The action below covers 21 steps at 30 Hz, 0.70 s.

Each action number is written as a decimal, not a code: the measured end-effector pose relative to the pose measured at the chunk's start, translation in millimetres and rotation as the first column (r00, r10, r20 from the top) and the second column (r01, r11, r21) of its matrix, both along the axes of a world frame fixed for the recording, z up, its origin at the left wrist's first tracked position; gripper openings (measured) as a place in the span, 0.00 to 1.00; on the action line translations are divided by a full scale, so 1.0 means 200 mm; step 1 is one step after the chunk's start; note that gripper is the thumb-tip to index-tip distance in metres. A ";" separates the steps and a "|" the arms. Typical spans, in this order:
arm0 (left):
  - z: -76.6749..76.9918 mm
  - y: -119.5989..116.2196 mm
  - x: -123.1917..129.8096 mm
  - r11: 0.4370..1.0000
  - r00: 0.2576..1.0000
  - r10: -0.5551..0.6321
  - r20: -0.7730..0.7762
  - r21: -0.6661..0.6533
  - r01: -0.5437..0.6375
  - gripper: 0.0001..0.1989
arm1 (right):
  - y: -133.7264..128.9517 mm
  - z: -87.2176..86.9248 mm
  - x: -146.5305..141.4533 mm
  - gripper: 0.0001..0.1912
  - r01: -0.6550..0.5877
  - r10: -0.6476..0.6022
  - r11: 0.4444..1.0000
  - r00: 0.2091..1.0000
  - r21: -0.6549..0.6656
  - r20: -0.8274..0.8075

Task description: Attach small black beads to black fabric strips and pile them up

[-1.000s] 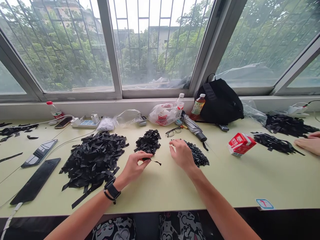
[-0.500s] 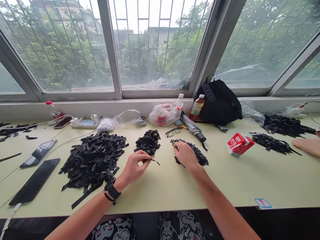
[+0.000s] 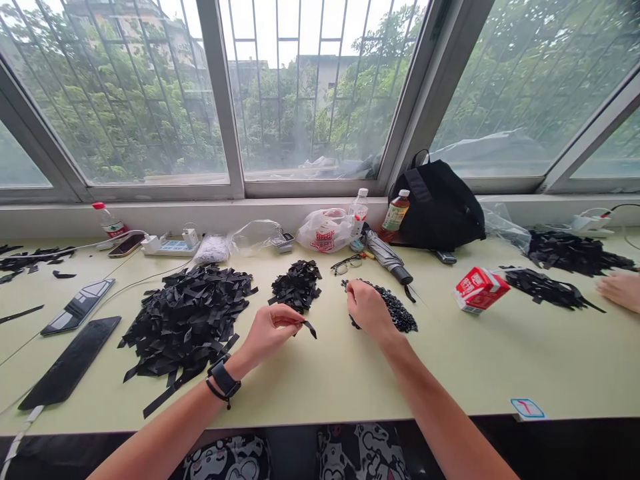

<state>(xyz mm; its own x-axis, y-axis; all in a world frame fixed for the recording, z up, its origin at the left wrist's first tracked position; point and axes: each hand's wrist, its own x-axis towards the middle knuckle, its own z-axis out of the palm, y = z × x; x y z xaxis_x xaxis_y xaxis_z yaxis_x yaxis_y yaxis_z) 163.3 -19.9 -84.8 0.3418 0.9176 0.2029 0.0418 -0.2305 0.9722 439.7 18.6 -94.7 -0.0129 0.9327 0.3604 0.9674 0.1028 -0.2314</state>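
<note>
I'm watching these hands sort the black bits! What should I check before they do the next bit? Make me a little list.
1. Left hand has a firm grip on the black strip, pinched in its fingertips: ok.
2. Right hand is on the heap of small black pieces: ok.
3. Right hand has a piece in its fingers: cannot tell, the fingers hide it.
4. Eyeglasses are away from both hands: ok.
5. Big pile of black strips is apart from the smaller pile: ok.
6. The other person's hand is away from these hands: ok.
</note>
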 end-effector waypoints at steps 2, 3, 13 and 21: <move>0.00 0.00 0.00 0.999 1.000 -0.008 0.027 -0.051 0.009 0.05 | 0.00 -0.01 0.00 0.10 0.003 -0.003 1.000 0.999 -0.015 0.037; -0.01 0.00 0.00 0.997 0.999 -0.009 0.039 -0.073 0.012 0.06 | 0.00 -0.01 0.00 0.09 0.005 -0.004 1.000 0.998 -0.018 0.057; -0.02 0.01 -0.02 0.983 0.999 -0.008 0.044 -0.181 0.016 0.11 | -0.02 0.01 0.05 0.09 0.041 -0.039 0.999 0.997 -0.020 0.068; -0.02 0.01 -0.02 0.980 0.997 -0.036 0.069 -0.191 0.049 0.10 | 0.02 -0.03 0.09 0.12 0.029 -0.027 0.998 0.999 -0.046 0.042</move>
<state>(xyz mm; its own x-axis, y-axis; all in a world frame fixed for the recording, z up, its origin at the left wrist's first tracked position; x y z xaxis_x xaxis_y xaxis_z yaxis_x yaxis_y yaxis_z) 158.3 -17.3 -89.1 0.3730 0.9266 0.0472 -0.0288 -0.0393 0.9988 457.0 22.3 -101.3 -0.0003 0.9488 0.3160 0.9787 0.0652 -0.1946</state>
